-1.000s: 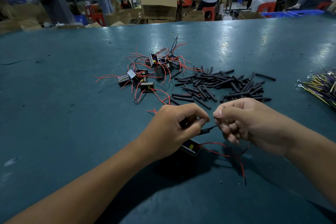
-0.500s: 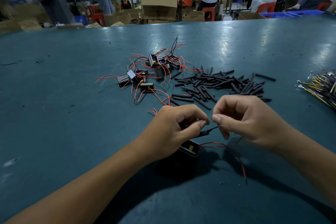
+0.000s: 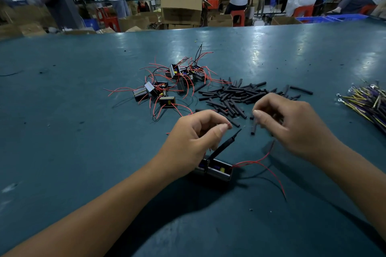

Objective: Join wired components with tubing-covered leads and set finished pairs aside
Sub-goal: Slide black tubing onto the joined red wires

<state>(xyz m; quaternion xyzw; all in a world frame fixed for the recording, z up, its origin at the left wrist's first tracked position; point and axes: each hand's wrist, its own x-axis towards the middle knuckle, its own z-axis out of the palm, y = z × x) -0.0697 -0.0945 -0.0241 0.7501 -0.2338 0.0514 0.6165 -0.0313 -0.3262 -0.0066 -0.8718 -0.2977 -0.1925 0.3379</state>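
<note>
A black box-shaped wired component [image 3: 217, 170] lies on the teal table [image 3: 73, 131] just under my left hand [image 3: 194, 137]. Its tubing-covered lead [image 3: 226, 144] slants up to the right, and its tip is free below my left thumb. My left fingers curl over the lead's base and the component's left end. Two red wires [image 3: 261, 161] trail from the component to the right. At the near edge of the tubing pile [image 3: 236, 94], my right hand [image 3: 292, 125] pinches a short black tube piece [image 3: 253, 128] that hangs downward.
A heap of more wired components [image 3: 167, 85] with red leads lies beyond my left hand. A bundle of yellow and purple terminal wires [image 3: 367, 100] lies at the right edge. Cardboard boxes [image 3: 181, 9] and seated people are past the table's far edge.
My right hand has left the lead's tip, moved up and to the right to the tubing pile, and now holds a tube piece. My left thumb and forefinger have released the lead's tip.
</note>
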